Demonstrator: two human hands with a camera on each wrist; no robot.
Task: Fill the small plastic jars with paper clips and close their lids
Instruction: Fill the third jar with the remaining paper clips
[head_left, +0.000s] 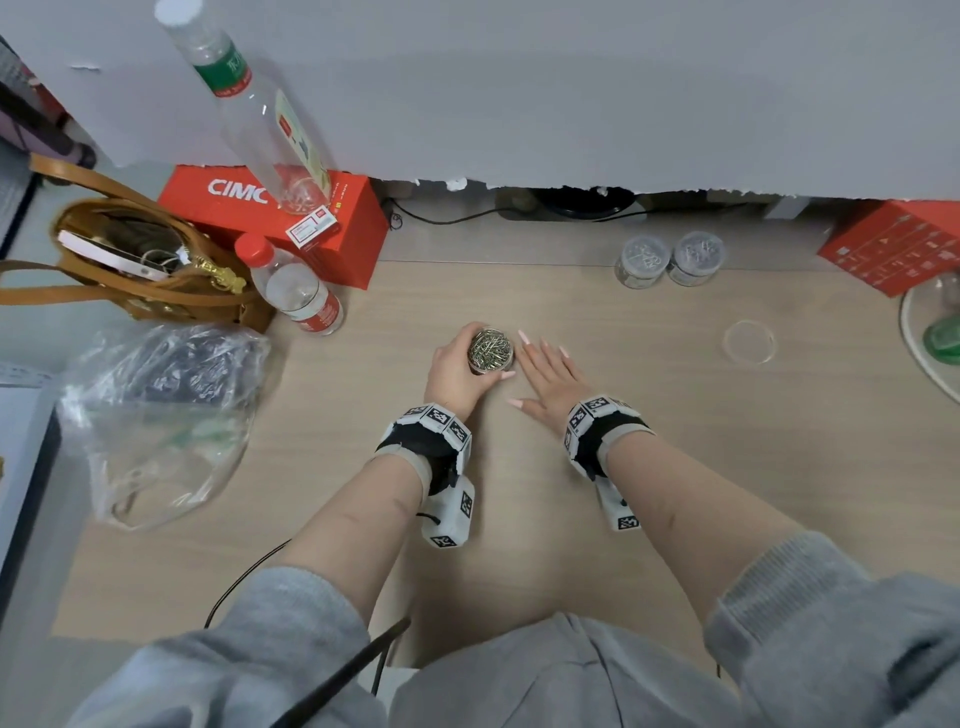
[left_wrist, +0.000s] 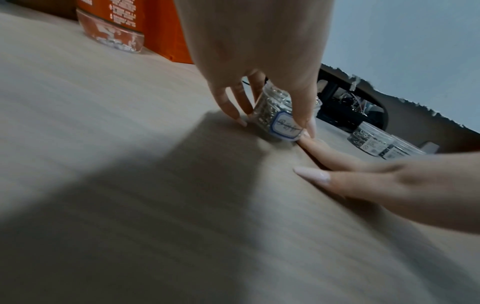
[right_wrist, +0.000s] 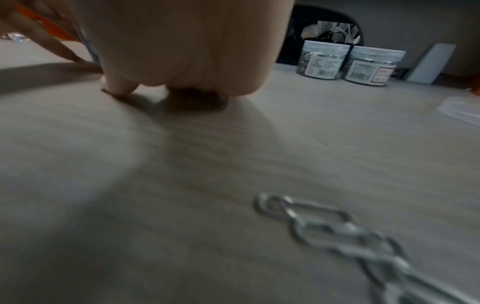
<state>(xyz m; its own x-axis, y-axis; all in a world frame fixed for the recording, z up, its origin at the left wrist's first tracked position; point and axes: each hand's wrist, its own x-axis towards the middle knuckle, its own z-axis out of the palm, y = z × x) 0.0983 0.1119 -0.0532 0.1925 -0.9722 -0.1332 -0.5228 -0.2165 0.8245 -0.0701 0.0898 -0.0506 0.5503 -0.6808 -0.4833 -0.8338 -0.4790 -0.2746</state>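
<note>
Head view, surroundings: a wooden desk carries a red box, two water bottles, a brown handbag and a clear plastic bag on the left; two closed jars stand side by side at the far right, well apart from the hands; a loose clear lid lies on the desk to the right.
Head view, open jar: the open jar stands upright at mid-desk, lidless, packed to the rim with silver paper clips.
Head view, hands: the left hand curls round the open jar; the right hand lies flat just beside it, fingers straight and spread, holding nothing.
Left wrist view, surroundings: a bottle base and the red box stand behind; the closed jars sit at far right.
Left wrist view, open jar: a white label with a blue border shows on its clear wall.
Left wrist view, fingers: the left thumb and fingers clasp opposite sides of the jar; a right fingertip reaches its base.
Right wrist view, surroundings: the palm blocks most of the open jar; both closed jars show barcode labels.
Right wrist view, loose clips: blurred paper clips lie on the desk near the camera.
</note>
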